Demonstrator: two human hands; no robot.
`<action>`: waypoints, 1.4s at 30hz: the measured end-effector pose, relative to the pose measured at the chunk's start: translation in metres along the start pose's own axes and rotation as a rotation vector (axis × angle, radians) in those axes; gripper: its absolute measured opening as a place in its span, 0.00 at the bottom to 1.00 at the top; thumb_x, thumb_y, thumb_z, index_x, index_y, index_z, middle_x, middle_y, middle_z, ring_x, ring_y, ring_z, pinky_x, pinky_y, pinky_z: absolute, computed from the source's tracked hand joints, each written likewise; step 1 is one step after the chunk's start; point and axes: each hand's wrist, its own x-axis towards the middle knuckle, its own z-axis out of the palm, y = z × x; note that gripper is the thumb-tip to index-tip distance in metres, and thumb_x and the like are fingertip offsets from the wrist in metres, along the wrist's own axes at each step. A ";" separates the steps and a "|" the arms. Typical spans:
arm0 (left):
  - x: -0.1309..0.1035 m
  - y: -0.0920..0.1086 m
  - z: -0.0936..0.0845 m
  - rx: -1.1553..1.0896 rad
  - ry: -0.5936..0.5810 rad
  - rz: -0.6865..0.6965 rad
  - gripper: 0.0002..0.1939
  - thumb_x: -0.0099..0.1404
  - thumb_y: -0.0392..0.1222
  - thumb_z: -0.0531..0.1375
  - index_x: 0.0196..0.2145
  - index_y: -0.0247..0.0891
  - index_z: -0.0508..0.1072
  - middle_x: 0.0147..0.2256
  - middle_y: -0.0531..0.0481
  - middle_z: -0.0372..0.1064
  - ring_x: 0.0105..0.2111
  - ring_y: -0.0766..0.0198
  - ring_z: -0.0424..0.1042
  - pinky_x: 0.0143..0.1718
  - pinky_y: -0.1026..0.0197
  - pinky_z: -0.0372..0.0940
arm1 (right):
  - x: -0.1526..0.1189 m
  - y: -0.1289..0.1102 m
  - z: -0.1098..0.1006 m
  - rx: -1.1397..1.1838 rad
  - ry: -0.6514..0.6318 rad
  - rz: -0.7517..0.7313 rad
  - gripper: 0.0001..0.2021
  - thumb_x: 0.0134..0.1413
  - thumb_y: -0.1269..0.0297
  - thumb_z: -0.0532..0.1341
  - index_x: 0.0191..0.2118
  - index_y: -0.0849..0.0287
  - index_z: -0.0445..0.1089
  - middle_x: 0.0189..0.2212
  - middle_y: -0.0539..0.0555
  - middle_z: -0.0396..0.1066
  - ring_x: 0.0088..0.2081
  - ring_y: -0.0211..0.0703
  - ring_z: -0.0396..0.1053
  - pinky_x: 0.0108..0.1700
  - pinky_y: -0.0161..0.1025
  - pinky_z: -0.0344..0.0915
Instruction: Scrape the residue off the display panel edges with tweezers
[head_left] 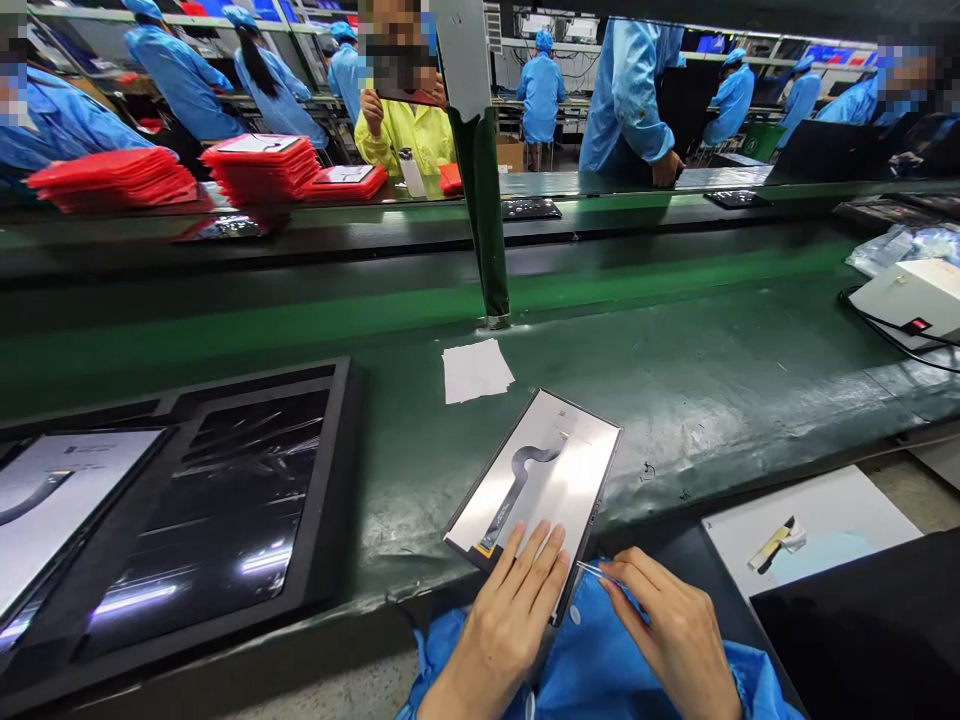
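Centrally, 1 display panel, silvery-backed, dark-rimmed, w/ 1 wavy grey flex cable, lies askew at the green bench's near edge. Your L hand, flat, fingers extended, rests on its lower part, gripping nothing; your R hand, fingers pinched, holds 1 pr. tweezers, tips by panel's R edge. Beyond: 1 white paper stack. Far L: 1 black tray.

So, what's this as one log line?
left hand: resting on display panel | right hand: holding tweezers at panel edge | flex cable: on panel
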 end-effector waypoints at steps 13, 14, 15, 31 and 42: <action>-0.002 0.001 0.002 -0.012 -0.004 -0.008 0.22 0.74 0.25 0.42 0.53 0.23 0.72 0.55 0.35 0.73 0.66 0.49 0.58 0.64 0.44 0.60 | -0.001 -0.001 0.003 0.009 -0.016 0.009 0.17 0.74 0.65 0.48 0.36 0.56 0.70 0.27 0.49 0.72 0.26 0.34 0.73 0.29 0.31 0.63; -0.003 0.001 0.003 -0.013 -0.005 -0.009 0.22 0.74 0.24 0.42 0.53 0.23 0.72 0.55 0.35 0.73 0.66 0.48 0.58 0.64 0.44 0.60 | -0.001 -0.002 0.004 0.011 -0.010 0.013 0.17 0.74 0.66 0.48 0.35 0.56 0.70 0.27 0.49 0.72 0.25 0.34 0.73 0.29 0.31 0.63; -0.003 0.001 0.003 -0.012 -0.002 -0.012 0.22 0.73 0.24 0.42 0.53 0.23 0.72 0.55 0.35 0.73 0.66 0.48 0.59 0.64 0.43 0.60 | -0.002 -0.002 0.005 0.011 -0.003 0.018 0.17 0.73 0.66 0.48 0.35 0.56 0.70 0.27 0.49 0.72 0.25 0.34 0.73 0.29 0.31 0.63; -0.001 -0.001 0.000 -0.010 -0.005 -0.002 0.21 0.74 0.25 0.43 0.52 0.24 0.73 0.54 0.36 0.74 0.65 0.50 0.60 0.63 0.44 0.61 | 0.000 -0.001 -0.002 -0.033 0.029 -0.009 0.17 0.73 0.65 0.48 0.38 0.56 0.73 0.29 0.51 0.76 0.27 0.36 0.75 0.30 0.31 0.67; -0.001 0.001 0.001 -0.019 0.010 -0.007 0.21 0.74 0.24 0.43 0.51 0.23 0.73 0.53 0.35 0.75 0.64 0.48 0.61 0.61 0.44 0.64 | 0.003 -0.002 -0.003 -0.053 0.004 -0.041 0.18 0.74 0.66 0.47 0.38 0.58 0.73 0.29 0.51 0.75 0.26 0.35 0.74 0.30 0.31 0.66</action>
